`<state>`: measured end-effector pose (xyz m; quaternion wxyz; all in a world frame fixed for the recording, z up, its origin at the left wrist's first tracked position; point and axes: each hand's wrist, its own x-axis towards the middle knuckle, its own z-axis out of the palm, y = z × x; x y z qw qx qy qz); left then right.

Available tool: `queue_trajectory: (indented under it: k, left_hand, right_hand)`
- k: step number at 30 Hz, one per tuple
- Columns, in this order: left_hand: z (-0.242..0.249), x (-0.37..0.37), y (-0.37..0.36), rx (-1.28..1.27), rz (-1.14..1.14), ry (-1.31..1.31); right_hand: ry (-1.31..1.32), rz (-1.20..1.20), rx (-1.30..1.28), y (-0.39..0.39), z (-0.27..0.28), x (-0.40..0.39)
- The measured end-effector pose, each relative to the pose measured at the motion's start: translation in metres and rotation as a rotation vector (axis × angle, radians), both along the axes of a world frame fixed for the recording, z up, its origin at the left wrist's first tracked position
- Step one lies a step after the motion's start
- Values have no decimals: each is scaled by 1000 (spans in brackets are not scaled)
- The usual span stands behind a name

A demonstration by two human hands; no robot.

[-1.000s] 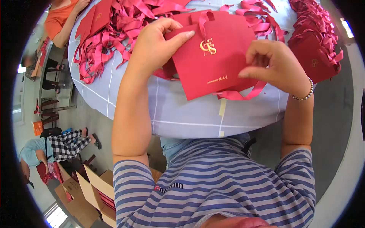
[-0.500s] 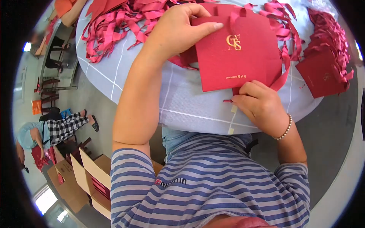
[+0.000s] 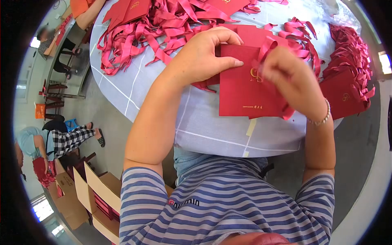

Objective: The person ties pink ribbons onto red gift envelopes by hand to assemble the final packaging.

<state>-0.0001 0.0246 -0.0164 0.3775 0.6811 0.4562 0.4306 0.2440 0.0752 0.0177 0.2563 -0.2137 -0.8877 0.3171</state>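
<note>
A red paper gift bag [image 3: 239,92] with a gold monogram and small gold lettering lies flat near the table's front edge. My left hand [image 3: 216,53] grips its upper left edge between thumb and fingers. Over the bag's right half is my right hand [image 3: 296,79], smeared by motion. Its fingers are curled together at a pink-red ribbon [image 3: 267,47] by the bag's top; the ribbon's end is hidden. More red bags [image 3: 255,34] lie beneath and behind this one.
Tangled ribbons [image 3: 126,43] and red bags [image 3: 136,9] cover the table's far left. A row of ribboned bags [image 3: 347,61] lies at the right edge. Open cartons [image 3: 92,188] stand on the floor at left, near a bending person [image 3: 34,141]. Another person's arm [image 3: 87,14] shows at upper left.
My right hand has moved up from the bag's lower edge to its upper part. The bag has shifted slightly down in view, and my left hand still holds it.
</note>
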Motion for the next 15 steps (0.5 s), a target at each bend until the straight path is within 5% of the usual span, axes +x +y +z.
queue_trajectory:
  k: [2, 4, 7, 15]
  left_hand:
    - [2, 0, -1, -17, 14, 36]
    - [2, 1, -1, -5, 31, 46]
    - [-1, -2, 0, -2, 54, 58]
    - [-1, -3, -2, -4, 162, 132]
  right_hand:
    - [199, -149, -135, 8, 2, -8]
    - [304, -96, -76, 18, 3, -14]
    - [260, 36, -429, 5, 1, -28]
    - [189, -163, -246, 0, -26, -34]
